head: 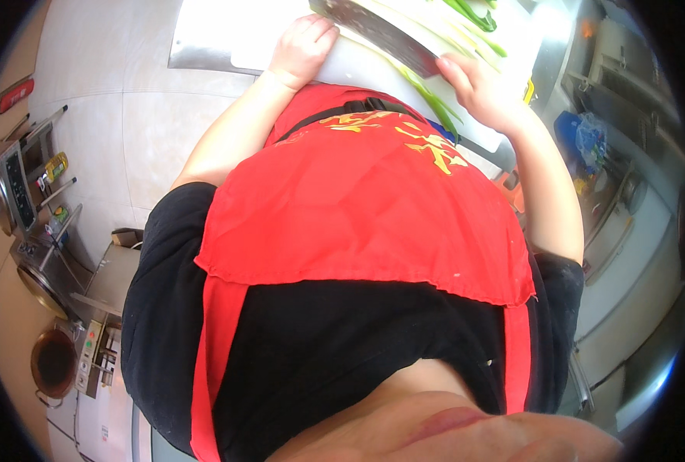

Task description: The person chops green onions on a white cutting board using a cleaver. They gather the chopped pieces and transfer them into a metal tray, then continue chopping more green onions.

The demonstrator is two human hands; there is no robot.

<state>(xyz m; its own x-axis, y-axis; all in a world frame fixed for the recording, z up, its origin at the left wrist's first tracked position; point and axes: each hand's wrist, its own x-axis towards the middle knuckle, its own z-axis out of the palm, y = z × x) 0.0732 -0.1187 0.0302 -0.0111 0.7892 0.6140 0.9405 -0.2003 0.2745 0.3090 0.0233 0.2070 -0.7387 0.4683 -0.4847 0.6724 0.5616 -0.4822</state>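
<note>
A broad-bladed kitchen knife [383, 34] lies slantwise over a white cutting board [371, 72], its blade specked with wet bits. My right hand [478, 89] grips it at the right end; the handle is hidden in the fingers. Below the blade runs a green onion stalk [406, 72], pale at the left, its green leaves [443, 112] hanging over the board's near edge. My left hand [305, 49] curls at the stalk's pale end, close to the blade's far-left end. More green onions [469, 34] lie beyond the knife, partly washed out by glare.
The board sits on a metal worktop [203, 58]. A red apron [365, 202] presses near its front edge. On the left stand cooking equipment and a wok [53, 364]. At the right, a blue container with a plastic bag [590, 138] is near a counter [625, 248].
</note>
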